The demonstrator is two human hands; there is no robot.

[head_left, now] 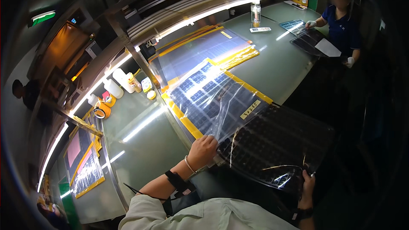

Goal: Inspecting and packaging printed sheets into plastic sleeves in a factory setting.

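Note:
My left hand [203, 152] is closed, its fingers pinching the near edge of a clear plastic film [217, 121]. This glossy, creased film lies over a dark grid-patterned sheet [200, 87] with yellow tape borders and a small pale label [250, 109]. My right hand [306, 187] grips the near right corner of a dark film sheet [277, 144] with rows of blocks, the thumb on top. That sheet extends past the table edge in front of me, beside the taped one. Whether the clear film and the dark film sheet are joined cannot be made out.
Another yellow-edged clear sheet [191, 57] lies farther back on the green-grey table [142, 144]. White bottles [113, 88] and a tape roll [101, 109] stand at left, under a lit rail [213, 11]. At far right a gloved co-worker [341, 25] handles dark sheets [309, 41].

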